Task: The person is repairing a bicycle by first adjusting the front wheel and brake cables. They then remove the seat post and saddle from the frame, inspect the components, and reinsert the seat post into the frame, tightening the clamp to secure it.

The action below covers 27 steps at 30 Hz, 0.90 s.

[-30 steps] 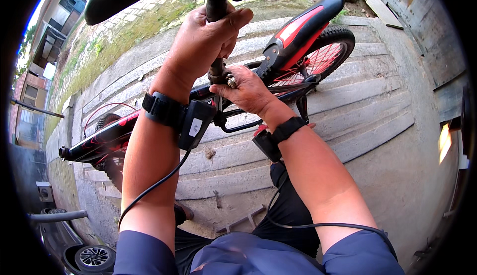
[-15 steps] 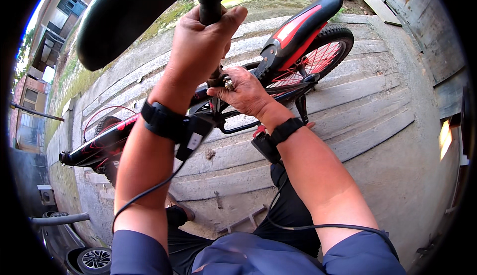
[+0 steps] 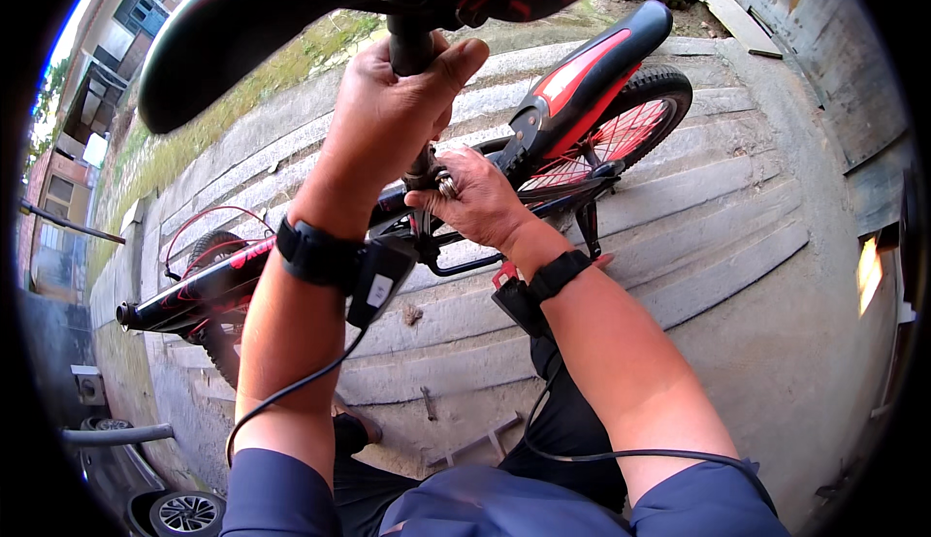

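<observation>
A black bicycle saddle point(image 3: 233, 42) looms at the top, close to me. Just beneath it my left hand point(image 3: 393, 100) is wrapped round the dark seat post point(image 3: 411, 47). Lower down, my right hand point(image 3: 475, 197) closes round the seat clamp at the top of the frame's seat tube; a shiny metal piece of the clamp point(image 3: 446, 186) shows by its fingers. The bicycle frame point(image 3: 194, 294) is black with red marks, its open head tube pointing left. To the right, the rear wheel point(image 3: 630, 130) has red spokes under a black and red mudguard point(image 3: 592, 66).
On the ground by my feet lie a small wrench-like tool point(image 3: 428, 403) and a grey metal bracket point(image 3: 485, 443). A wheel point(image 3: 213, 248) is behind the frame at left. A parked car point(image 3: 145, 498) shows at lower left; a metal door point(image 3: 824, 52) stands at right.
The saddle shifts slightly in view and shows more of its underside. Both hands keep their holds, and the bicycle appears a little lower in the picture.
</observation>
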{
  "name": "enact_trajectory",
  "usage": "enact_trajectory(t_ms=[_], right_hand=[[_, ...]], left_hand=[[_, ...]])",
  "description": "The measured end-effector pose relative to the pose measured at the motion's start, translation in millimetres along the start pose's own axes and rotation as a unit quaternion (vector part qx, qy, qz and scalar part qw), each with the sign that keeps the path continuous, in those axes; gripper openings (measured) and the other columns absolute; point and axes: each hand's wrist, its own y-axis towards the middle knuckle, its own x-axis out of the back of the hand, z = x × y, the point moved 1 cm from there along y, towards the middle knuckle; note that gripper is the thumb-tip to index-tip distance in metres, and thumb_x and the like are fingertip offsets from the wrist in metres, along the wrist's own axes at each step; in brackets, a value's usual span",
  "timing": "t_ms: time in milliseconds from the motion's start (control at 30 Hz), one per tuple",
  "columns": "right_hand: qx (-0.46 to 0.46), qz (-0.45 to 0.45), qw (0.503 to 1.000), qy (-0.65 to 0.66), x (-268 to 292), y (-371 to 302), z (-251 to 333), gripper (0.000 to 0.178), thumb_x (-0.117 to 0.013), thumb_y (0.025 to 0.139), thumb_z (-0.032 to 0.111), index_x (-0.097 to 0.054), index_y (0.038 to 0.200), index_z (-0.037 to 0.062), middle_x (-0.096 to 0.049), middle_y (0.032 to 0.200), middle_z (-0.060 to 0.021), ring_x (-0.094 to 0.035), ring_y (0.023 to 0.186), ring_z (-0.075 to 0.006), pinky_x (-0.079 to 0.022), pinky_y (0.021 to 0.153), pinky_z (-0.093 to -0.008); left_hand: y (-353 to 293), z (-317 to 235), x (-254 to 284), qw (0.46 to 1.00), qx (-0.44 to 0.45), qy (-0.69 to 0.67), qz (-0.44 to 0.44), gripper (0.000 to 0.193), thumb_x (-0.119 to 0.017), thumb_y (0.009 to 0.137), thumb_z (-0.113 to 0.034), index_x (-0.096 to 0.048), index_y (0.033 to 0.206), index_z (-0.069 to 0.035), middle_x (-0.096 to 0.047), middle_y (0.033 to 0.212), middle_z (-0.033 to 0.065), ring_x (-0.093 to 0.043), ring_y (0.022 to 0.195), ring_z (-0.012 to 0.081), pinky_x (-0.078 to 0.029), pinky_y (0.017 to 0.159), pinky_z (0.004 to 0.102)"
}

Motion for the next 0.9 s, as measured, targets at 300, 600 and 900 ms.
enact_trajectory(t_ms=[300, 600, 900], right_hand=[[-0.003, -0.020, 1.000, 0.021, -4.9, 1.4, -6.8, 0.040, -0.078, 0.081, 0.047, -0.070, 0.096, 0.0103, -0.067, 0.091, -0.0111, -0.059, 0.098, -0.0355, -0.047, 0.091, -0.0445], [0.003, -0.002, 1.000, -0.004, -2.2, 2.0, -2.4, 0.043, -0.075, 0.082, 0.050, -0.070, 0.096, 0.0097, -0.067, 0.092, -0.0106, -0.060, 0.096, -0.0350, -0.044, 0.092, -0.0439], [0.023, -0.019, 0.999, -0.015, -2.9, 1.9, -0.4, 0.041, -0.075, 0.082, 0.048, -0.070, 0.095, 0.0089, -0.066, 0.088, -0.0118, -0.060, 0.091, -0.0350, -0.045, 0.089, -0.0434]], left_hand=[[-2.5, 4.8, -28.4, 0.978, -0.088, 0.034, -0.186, 0.027, -0.075, 0.093, -0.025, -0.058, 0.078, -0.010, -0.050, 0.056, -0.0049, -0.045, 0.047, 0.0032, -0.033, 0.045, 0.0213], [-0.5, 1.3, -14.6, 0.996, -0.023, -0.031, -0.084, 0.026, -0.070, 0.096, -0.017, -0.055, 0.076, -0.011, -0.046, 0.054, -0.0047, -0.040, 0.044, 0.0048, -0.029, 0.043, 0.0232], [15.5, 5.3, 19.5, 0.961, 0.029, -0.161, 0.221, 0.026, -0.073, 0.090, -0.014, -0.052, 0.076, -0.007, -0.044, 0.056, -0.0015, -0.035, 0.045, 0.0076, -0.027, 0.045, 0.0262]])
